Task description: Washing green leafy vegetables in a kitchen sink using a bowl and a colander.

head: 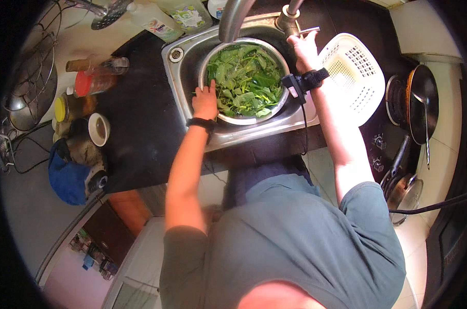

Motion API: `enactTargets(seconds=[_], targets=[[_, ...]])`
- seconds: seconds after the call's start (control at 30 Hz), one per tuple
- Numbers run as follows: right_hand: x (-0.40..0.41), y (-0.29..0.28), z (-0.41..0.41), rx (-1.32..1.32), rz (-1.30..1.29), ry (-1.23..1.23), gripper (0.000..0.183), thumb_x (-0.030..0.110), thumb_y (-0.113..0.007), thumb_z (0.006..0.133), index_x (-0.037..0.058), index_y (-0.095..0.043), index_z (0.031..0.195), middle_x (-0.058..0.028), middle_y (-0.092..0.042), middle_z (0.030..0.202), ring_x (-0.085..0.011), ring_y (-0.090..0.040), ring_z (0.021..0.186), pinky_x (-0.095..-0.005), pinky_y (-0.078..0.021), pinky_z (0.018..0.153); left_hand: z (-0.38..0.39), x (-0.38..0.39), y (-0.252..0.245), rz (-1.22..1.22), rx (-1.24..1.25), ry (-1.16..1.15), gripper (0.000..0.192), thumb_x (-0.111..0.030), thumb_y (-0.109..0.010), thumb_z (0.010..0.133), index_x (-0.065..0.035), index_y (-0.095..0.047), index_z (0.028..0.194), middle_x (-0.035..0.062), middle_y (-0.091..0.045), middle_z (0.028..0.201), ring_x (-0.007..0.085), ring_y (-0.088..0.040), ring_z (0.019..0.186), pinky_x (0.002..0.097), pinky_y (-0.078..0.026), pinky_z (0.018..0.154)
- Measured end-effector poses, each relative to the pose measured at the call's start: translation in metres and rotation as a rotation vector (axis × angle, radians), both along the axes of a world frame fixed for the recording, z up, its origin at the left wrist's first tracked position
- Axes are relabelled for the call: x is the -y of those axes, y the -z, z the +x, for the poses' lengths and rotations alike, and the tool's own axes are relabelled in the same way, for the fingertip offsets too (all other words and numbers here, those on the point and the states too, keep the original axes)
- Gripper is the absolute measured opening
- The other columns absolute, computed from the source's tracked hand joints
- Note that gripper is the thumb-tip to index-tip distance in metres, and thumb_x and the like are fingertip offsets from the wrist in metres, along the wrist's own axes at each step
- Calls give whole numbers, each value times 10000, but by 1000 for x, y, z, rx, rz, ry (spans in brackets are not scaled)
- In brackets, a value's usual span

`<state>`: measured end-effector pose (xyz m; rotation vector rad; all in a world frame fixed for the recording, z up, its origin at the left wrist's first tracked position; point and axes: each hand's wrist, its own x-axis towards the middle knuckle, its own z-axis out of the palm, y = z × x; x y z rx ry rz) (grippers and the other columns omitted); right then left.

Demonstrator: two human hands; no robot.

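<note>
A round metal basin [252, 121] full of leafy greens [244, 79] in water sits in the stainless steel sink [170, 75]. My left hand [205, 102] rests at the basin's left rim, its fingers spread and reaching over the edge beside the leaves. At the base of the faucet [288, 21], my right hand [306, 52] touches the lever [310, 30], thumb and fingers apart; whether it grips the lever is unclear. The faucet's spout hangs over the basin's top edge. Both wrists wear black straps, the right one with a small black device.
A white perforated plastic basket [377, 77] stands right of the sink, under my right forearm. Farther right are a stove and a wok [430, 104] with a ladle. Plastic bottles [156, 23] stand behind the sink. Jars [96, 83] and a white bowl [99, 129] are at the left.
</note>
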<state>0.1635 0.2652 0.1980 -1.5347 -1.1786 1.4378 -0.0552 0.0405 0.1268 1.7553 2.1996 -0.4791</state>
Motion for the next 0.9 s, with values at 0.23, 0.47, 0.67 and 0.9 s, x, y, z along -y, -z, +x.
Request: enactTargets(seconds=[0.23, 0.47, 0.67, 0.9], targets=[[79, 81, -6, 682, -137, -1056, 1263, 330, -822, 607, 117, 64, 1481, -445, -46, 1418, -550, -191, 1325, -496, -238, 1101, 2, -15, 43, -53, 132, -27, 430, -44, -466, 865, 155, -428, 1244, 237, -650, 943, 329, -676, 786, 383, -559, 659], [80, 109, -59, 991, -387, -1229, 1379, 204, -888, 538, 405, 132, 1444, -388, 358, 1338, -635, -76, 1292, -563, -309, 1054, 21, -51, 75, -45, 455, -242, 726, -40, -568, 751, 283, -188, 1279, 322, -628, 908, 397, -646, 873, 406, -541, 729], [75, 145, -81, 1255, -352, -1522, 1184, 259, -841, 618, 376, -32, 1474, -337, 137, 1467, -546, -101, 1344, -594, -256, 1071, 37, -65, 79, -262, 503, -202, 695, -63, -615, 718, 258, -291, 1242, 409, -426, 1242, 468, -490, 1135, 451, -424, 964], [58, 111, -43, 809, 227, -1286, 633, 204, -788, 582, 87, -589, 1172, -217, -667, 935, -354, -644, 938, -465, -513, 841, -10, -73, 4, -82, 527, 16, 458, -141, -740, 717, -3, -571, 1119, 192, -652, 946, 343, -650, 846, 426, -539, 710]])
